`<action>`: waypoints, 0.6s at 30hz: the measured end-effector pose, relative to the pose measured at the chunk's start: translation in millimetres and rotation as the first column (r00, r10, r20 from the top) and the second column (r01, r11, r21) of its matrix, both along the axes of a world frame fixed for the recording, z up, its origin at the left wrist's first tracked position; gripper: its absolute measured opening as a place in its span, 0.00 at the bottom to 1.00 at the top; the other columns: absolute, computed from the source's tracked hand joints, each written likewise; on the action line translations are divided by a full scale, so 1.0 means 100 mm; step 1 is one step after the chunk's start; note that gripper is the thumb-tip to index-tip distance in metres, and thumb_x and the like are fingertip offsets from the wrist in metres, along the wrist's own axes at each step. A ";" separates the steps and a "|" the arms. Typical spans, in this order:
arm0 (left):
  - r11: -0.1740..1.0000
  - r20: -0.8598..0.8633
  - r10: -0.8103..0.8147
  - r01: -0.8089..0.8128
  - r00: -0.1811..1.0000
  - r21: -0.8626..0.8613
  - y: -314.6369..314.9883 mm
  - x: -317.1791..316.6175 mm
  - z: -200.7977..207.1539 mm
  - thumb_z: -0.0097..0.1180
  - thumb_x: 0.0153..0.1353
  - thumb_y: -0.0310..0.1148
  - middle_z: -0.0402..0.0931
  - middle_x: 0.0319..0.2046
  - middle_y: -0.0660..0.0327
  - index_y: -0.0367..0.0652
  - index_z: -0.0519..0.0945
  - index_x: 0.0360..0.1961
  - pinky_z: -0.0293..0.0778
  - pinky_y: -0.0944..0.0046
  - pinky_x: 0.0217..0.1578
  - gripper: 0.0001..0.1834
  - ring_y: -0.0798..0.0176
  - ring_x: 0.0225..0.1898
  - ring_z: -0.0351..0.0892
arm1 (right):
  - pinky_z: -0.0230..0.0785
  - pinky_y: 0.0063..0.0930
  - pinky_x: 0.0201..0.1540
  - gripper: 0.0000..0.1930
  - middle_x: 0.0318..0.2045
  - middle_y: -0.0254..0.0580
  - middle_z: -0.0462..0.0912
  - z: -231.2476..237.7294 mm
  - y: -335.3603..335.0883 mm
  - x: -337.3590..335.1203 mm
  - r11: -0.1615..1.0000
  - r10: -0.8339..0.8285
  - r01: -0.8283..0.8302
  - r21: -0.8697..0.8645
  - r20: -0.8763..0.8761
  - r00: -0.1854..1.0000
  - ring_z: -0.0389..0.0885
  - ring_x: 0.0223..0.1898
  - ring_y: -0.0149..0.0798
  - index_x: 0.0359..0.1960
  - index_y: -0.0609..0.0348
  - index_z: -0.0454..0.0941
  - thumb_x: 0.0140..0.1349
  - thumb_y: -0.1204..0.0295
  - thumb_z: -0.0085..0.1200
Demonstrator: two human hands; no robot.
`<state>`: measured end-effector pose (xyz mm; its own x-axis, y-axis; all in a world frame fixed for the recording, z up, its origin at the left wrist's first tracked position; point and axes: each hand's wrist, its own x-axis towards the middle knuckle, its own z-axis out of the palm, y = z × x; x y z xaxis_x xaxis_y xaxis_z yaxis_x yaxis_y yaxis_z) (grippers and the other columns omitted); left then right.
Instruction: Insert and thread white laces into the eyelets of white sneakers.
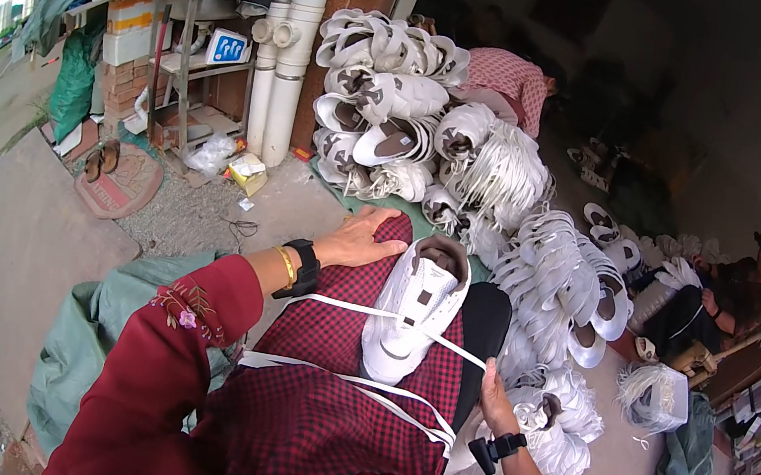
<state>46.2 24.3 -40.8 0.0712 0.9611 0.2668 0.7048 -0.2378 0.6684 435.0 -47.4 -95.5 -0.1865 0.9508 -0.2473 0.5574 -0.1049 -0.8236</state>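
Note:
A white sneaker [398,333] with a dark lining lies across my lap on a red-and-black checked apron [313,337]. A flat white shoelace [344,305] runs across its front, out to both sides. My right hand [497,405], right of the sneaker, pinches the lace near that end. My left hand [363,239] rests on the apron over my knee, fingers stretched out and holding nothing, just left of the sneaker's collar. More loose white laces [375,390] lie over my lap below the toe.
Stacks of white shoe uppers [555,277] rise ahead and along my right. A white bin [665,401] of laces stands farther right, near a seated person [744,288]. Another person in a pink patterned top [507,83] bends behind the stacks. Green sheeting [96,341] lies left.

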 end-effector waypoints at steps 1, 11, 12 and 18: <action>0.997 -0.067 -0.071 0.068 0.995 -0.048 0.00 -0.06 0.05 0.57 0.60 0.60 0.56 0.67 0.38 0.47 0.56 0.72 0.59 0.48 0.67 0.46 0.38 0.68 0.59 | 0.50 0.39 0.71 0.47 0.68 0.58 0.62 -0.07 0.08 0.00 0.997 -0.064 0.065 0.041 -0.025 0.998 0.61 0.68 0.47 0.72 0.59 0.56 0.66 0.30 0.29; 0.977 -0.388 -0.076 -0.008 0.919 -0.212 -0.20 0.09 0.15 0.46 0.66 0.59 0.36 0.68 0.21 0.51 0.35 0.75 0.62 0.45 0.65 0.48 0.23 0.61 0.63 | 0.67 0.39 0.59 0.50 0.62 0.45 0.70 -0.21 0.28 0.11 0.975 -0.003 -0.062 -0.213 -0.294 0.956 0.72 0.59 0.42 0.70 0.59 0.57 0.62 0.26 0.28; 0.973 -0.406 -0.075 -0.021 0.911 -0.228 -0.20 0.09 0.17 0.46 0.66 0.59 0.37 0.68 0.20 0.50 0.35 0.75 0.62 0.45 0.64 0.48 0.24 0.62 0.63 | 0.73 0.36 0.54 0.52 0.56 0.47 0.76 -0.20 0.27 0.10 0.987 -0.022 -0.011 -0.162 -0.199 0.980 0.78 0.52 0.41 0.67 0.63 0.62 0.61 0.25 0.26; 0.934 -0.253 -0.209 0.116 0.945 -0.337 -0.10 -0.03 0.35 0.59 0.58 0.57 0.41 0.71 0.31 0.49 0.36 0.75 0.56 0.50 0.69 0.57 0.35 0.71 0.52 | 0.65 0.48 0.60 0.57 0.58 0.49 0.74 -0.32 0.26 0.10 0.991 -0.003 -0.042 -0.127 -0.341 0.940 0.73 0.57 0.46 0.67 0.64 0.62 0.55 0.20 0.27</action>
